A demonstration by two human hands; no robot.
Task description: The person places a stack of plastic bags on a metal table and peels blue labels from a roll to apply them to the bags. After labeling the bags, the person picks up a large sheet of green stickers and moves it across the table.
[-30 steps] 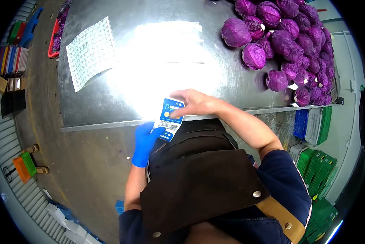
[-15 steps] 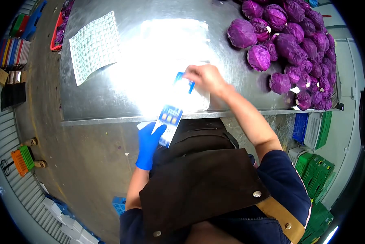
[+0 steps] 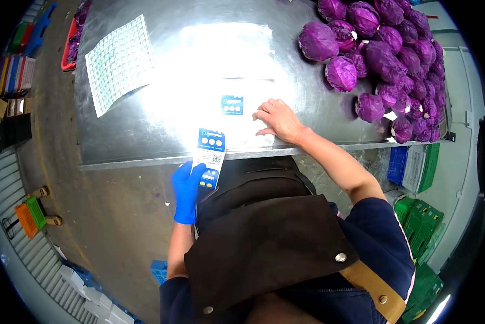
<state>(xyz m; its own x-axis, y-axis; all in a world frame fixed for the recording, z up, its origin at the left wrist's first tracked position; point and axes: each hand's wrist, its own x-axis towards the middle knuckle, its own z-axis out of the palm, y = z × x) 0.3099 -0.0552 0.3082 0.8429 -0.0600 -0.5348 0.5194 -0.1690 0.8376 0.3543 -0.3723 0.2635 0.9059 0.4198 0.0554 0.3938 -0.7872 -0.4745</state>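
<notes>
My left hand (image 3: 187, 189), in a blue glove, grips a strip of blue-and-white printed labels (image 3: 212, 156) at the table's near edge. The strip stands up from my fingers and shows round pale marks and a square code. On the steel table a single blue label (image 3: 232, 105) lies flat, on or beside a whitish sheet whose outline is lost in glare. My bare right hand (image 3: 279, 120) rests to the right of that label. Its fingers are bent and apart, touching the pale surface, with the thumb below them.
A large pile of red cabbages (image 3: 383, 59) covers the table's right side. To the left lies a sheet with a pale green grid (image 3: 119, 63). Green crates (image 3: 420, 224) stand on the floor at right, and a red crate (image 3: 69, 51) is beyond the table's left edge.
The blue label that my right hand was holding now lies on the table. My right hand has moved down and right of it. My left hand has shifted slightly left with the strip.
</notes>
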